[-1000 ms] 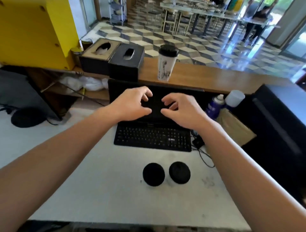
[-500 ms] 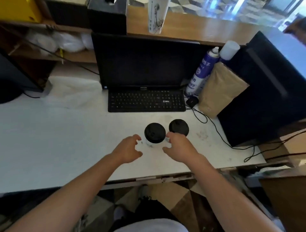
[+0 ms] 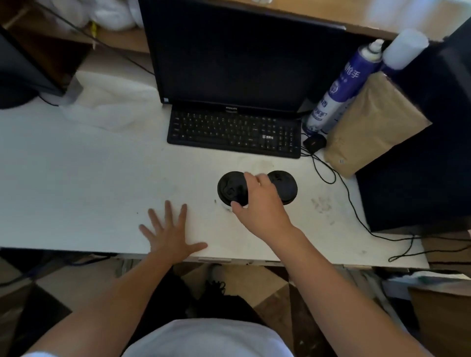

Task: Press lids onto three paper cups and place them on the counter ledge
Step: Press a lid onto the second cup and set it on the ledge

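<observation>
The right grip (image 3: pixel 260 203) is covering parts of the left-hand lid (image 3: pixel 229 187) and the right-hand lid (image 3: pixel 286 187), and these are hiding the cups (image 3: pixel 226 206) beneath almost wholly. The top edge is cutting off a white object (image 3: pixel 261 1) on the ledge (image 3: pixel 318 15).

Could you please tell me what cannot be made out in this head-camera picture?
Head view throughout.
- Left black-lidded white paper cup: walls hidden beneath its own lid; lid seating unclear.
- Right black-lidded cup: left part covered by the right hand gripping the other lid.
- Brown wooden ledge: its contents cut off by the top edge.
- Blue-and-white spray can: label blurred.
</observation>
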A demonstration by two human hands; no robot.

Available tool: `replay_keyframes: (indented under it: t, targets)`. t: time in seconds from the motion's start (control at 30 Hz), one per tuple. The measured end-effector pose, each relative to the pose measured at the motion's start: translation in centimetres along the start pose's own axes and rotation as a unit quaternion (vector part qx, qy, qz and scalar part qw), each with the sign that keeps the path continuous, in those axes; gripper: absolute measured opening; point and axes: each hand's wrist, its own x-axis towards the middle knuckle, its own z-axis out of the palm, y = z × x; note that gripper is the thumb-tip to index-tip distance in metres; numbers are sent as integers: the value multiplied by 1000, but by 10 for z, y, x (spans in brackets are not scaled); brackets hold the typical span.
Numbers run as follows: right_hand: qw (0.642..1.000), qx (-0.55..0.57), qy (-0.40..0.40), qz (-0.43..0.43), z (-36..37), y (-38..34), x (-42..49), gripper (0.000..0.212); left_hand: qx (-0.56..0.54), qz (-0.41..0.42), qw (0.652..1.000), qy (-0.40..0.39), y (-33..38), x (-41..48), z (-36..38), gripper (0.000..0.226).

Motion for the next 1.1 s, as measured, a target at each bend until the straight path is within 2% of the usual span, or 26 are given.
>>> replay_keyframes:
  t: [0.13, 0.23, 0.47, 0.6, 0.8, 0.9, 0.97, 1.03, 1.1]
  targets:
    - [996, -73, -42, -24, 0, -1, 20, 77, 0, 25, 997, 73, -7, 7, 21, 113]
    - [988, -120, -86, -36, 4, -6, 34, 76, -8, 40, 992, 116, -12, 10, 28, 109]
    - [987, -121, -100, -34, 9, -16, 43, 69, -15, 47, 989, 141, -15, 10, 32, 103]
    - [987, -114, -110, 1, 4, -16, 41, 70, -40, 67, 978, 193, -16, 11, 38, 94]
    - [994, -64, -84, 18, -19, -25, 38, 76, -51, 58, 984, 158, -17, 7, 33, 97]
    - [997, -19, -78, 24, -32, -33, 37, 71, -137, 60, 984, 102, -11, 8, 9, 114]
    - [996, 25, -76, 36, -36, -36, 36, 74, -269, 115, 953, 81, -6, 3, -18, 127]
    - [992, 78, -84, 55, -33, -38, 34, 77, -372, 186, 902, 116, 1, -10, -50, 123]
    - [980, 144, -108, 82, -29, -41, 30, 78, -418, 210, 870, 159, 11, -23, -76, 116]
